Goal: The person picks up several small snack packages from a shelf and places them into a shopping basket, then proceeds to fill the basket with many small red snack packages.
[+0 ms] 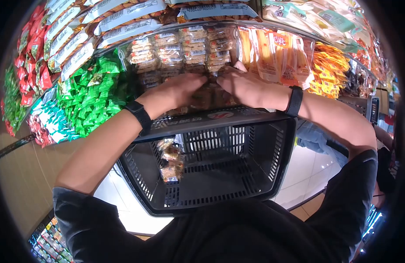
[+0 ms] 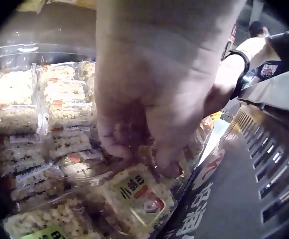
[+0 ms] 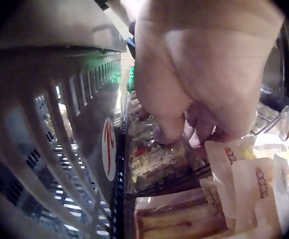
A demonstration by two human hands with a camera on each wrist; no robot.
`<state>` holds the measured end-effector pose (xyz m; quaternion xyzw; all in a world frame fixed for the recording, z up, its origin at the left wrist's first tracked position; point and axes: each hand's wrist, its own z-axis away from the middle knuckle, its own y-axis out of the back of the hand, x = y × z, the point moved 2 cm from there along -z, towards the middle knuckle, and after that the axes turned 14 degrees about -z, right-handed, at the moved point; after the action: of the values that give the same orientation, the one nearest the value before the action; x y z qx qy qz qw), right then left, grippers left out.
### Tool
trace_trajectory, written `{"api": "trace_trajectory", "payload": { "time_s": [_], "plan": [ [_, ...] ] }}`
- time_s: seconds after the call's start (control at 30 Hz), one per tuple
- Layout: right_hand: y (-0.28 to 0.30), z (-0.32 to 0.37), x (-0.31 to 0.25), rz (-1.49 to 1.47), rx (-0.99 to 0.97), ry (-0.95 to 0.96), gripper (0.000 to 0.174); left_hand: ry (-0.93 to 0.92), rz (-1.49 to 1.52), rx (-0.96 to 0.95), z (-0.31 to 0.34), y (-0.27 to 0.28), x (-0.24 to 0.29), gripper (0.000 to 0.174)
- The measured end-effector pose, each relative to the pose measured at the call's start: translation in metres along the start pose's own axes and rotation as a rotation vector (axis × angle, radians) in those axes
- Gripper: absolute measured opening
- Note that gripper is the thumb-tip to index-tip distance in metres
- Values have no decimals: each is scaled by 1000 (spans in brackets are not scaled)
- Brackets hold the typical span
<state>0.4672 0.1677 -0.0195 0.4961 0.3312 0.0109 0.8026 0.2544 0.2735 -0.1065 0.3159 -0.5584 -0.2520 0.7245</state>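
Clear-wrapped crunchy snack packs (image 1: 194, 48) fill a bin in rows. Both hands reach into its near part, close together. The left hand (image 1: 185, 89) points down among the packs; in the left wrist view its curled fingers touch packs beside one with a green-and-white label (image 2: 140, 195). The right hand (image 1: 243, 87) reaches down beside it, thumb and fingers bent at a wrapped pack (image 3: 157, 167) in the right wrist view. Whether either hand grips a pack is hidden by the palms. A black basket (image 1: 215, 193) stands between the body and the bin, with a few wrapped packs (image 1: 171, 164) inside at left.
Green packets (image 1: 95, 94) lie left of the bin; orange-and-white bags (image 1: 279, 55) and yellow packets (image 1: 329, 70) are on the right. Long blue-white packs (image 1: 128, 28) line the shelf behind. Another person's legs (image 1: 318, 140) show beyond the basket at right.
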Motion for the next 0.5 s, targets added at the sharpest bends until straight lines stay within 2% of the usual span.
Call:
{"api": "trace_trajectory", "payload": {
  "time_s": [0.03, 0.07, 0.1, 0.13, 0.2, 0.27, 0.33, 0.43, 0.5],
  "plan": [
    [4, -1, -5, 0, -2, 2, 27, 13, 444, 39, 0, 0, -2, 39],
    [8, -2, -7, -65, -40, -75, 29, 15, 444, 41, 1, -3, -2, 39],
    [10, -3, -10, -131, -78, -151, 32, 279, 897, 6, 4, 9, 15, 32],
    [8, -2, -11, -131, -78, -149, 32, 550, 1346, -33, 6, 16, 28, 26],
    [5, 0, -10, -146, 82, -84, 37, 590, 1318, -41, 3, 23, 35, 25],
    [3, -2, -5, -114, 87, -41, 33, 630, 1291, -47, 3, 26, 38, 24],
    [7, -4, -7, -88, 91, 0, 29, 551, 1337, -65, 5, 24, 35, 25],
    [15, -5, -10, -70, 1, 52, 27, 530, 1365, -51, 5, 18, 26, 26],
    [18, -5, -13, 7, 42, 175, 20, 521, 1355, -81, 3, 15, 18, 26]
  ]
}}
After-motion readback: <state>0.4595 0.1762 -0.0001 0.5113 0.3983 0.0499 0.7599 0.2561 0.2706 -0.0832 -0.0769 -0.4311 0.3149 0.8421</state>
